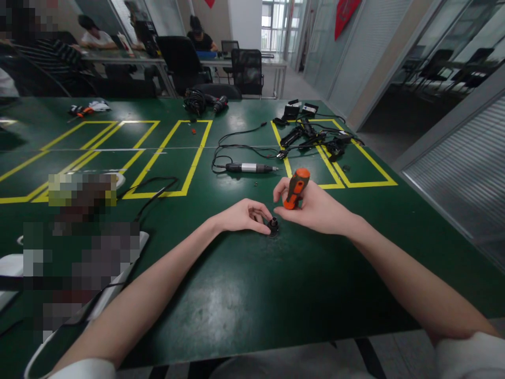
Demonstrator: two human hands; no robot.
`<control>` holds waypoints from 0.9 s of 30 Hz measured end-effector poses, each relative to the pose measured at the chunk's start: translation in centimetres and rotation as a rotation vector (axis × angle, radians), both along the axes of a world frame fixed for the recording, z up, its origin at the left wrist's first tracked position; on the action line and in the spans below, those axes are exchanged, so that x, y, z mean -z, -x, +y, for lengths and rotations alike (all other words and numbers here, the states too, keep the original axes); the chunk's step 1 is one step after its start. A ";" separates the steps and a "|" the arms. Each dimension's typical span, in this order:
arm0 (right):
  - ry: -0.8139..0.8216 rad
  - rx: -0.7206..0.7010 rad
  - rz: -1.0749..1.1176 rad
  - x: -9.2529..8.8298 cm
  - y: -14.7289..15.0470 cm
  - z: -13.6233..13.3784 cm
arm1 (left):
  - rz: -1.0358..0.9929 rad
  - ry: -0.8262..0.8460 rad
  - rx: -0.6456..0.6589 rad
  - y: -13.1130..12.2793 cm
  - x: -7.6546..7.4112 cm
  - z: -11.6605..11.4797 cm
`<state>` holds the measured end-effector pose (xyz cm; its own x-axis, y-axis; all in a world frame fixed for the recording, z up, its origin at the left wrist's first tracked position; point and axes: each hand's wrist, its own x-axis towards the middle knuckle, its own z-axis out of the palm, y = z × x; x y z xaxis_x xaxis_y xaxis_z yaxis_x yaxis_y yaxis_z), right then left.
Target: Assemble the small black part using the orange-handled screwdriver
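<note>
My right hand [311, 208] is closed around an orange-handled screwdriver [295, 188], held upright with its tip pointing down at a small black round part [273, 226] on the green table [236, 295]. My left hand [244, 216] pinches that black part from the left, its fingers pressed on it. Both hands meet at the table's middle, a little right of centre.
A grey and black pen-shaped power tool [250, 168] with a cable lies just beyond the hands. Black tools and cables [315, 138] are piled at the far right, more black gear [203, 101] at the far edge. Yellow tape rectangles [173, 158] mark the table. People sit at desks behind.
</note>
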<state>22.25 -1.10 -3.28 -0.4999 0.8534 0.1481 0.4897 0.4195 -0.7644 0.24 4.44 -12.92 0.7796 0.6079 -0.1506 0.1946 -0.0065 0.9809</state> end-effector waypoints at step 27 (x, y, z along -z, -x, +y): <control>0.005 -0.064 -0.020 -0.2 0.2 -0.5 | 0.008 -0.071 -0.021 -0.2 0.2 -0.2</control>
